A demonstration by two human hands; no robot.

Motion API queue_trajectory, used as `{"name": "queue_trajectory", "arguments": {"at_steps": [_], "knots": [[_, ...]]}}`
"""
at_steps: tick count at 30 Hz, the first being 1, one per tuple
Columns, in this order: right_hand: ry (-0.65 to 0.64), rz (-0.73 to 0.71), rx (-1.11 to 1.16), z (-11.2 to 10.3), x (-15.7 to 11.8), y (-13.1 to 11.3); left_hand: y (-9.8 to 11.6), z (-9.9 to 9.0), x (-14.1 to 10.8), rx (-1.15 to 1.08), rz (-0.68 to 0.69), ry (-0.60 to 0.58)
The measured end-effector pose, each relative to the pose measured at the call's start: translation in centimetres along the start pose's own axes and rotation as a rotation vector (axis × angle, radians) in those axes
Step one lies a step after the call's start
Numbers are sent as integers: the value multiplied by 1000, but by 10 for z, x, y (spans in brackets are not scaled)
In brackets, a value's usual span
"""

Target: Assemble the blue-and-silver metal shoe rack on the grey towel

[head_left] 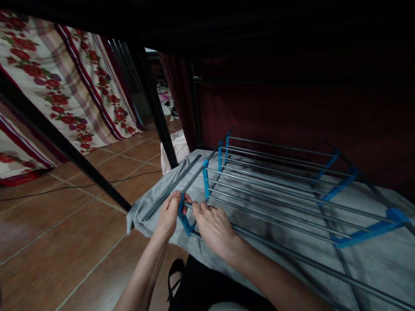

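A rack of grey metal rods (266,178) with blue plastic connectors (206,179) lies on a grey blanket. At its near left corner, my left hand (169,216) is closed around a blue connector (184,218), thumb and fingers at its upper part. Beside it, my right hand (214,226) curls its fingers over a metal rod (188,204) whose end meets that connector. The palm side of my right hand is hidden. A lower rod (292,255) runs from the same connector under my right forearm toward the right edge.
Loose grey tubes (173,188) lie on the blanket (145,207) left of the rack. Black frame posts (158,108) stand at the left, under a dark overhead structure. A cable (81,186) crosses the tiled floor (65,233). Floral curtains (81,82) hang beyond.
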State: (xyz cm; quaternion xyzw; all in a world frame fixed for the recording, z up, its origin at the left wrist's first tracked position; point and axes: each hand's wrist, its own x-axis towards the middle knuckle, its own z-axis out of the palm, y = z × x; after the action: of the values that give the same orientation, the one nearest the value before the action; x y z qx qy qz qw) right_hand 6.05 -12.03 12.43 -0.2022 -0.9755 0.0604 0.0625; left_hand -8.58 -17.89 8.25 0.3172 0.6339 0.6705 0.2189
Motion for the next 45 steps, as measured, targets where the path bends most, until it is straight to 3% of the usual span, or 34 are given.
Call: {"name": "queue_trajectory", "arguments": {"at_steps": [3, 8, 12, 45], "knots": [[2, -12, -16, 0, -6, -1, -3, -1, 3, -38, -31, 3], [34, -53, -33, -5, -13, -8, -10, -4, 5, -26, 4, 106], [31, -61, -36, -8, -14, -9, -6, -2, 1, -24, -22, 42], [9, -55, -21, -2, -15, 1, -2, 5, -6, -30, -93, -18]]}}
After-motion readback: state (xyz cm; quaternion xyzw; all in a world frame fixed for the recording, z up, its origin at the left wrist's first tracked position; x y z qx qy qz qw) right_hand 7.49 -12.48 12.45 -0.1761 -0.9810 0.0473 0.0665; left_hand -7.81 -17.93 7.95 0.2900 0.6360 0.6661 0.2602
